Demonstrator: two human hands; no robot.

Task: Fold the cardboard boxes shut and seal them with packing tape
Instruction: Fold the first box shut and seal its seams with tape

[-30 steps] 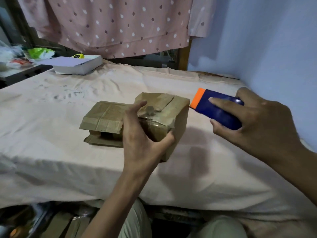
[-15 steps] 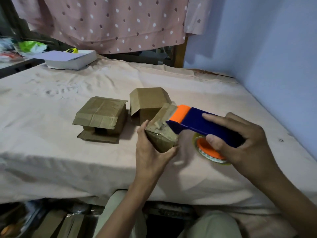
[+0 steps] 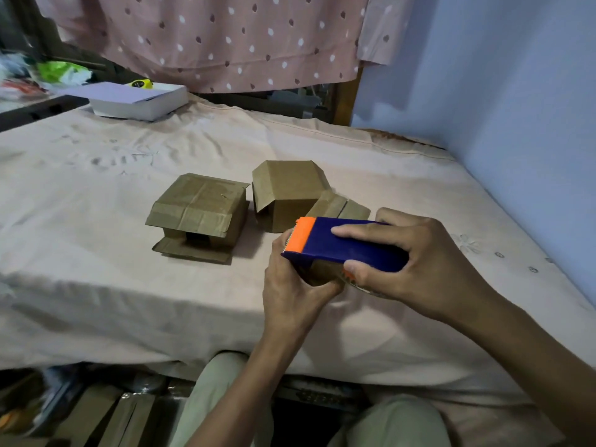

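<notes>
While the left hand grips a small cardboard box from below near the front edge of the cloth-covered bed, the right hand clasps a blue-and-orange tape dispenser resting on top of that box. Behind it lie a second box on its side and, further left, a third box with splayed flaps. A white book sits at the far edge.

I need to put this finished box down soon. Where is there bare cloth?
Bare cloth lies left of the flattened box, and behind the boxes toward the white box. It is crowded around the upright box.
</notes>
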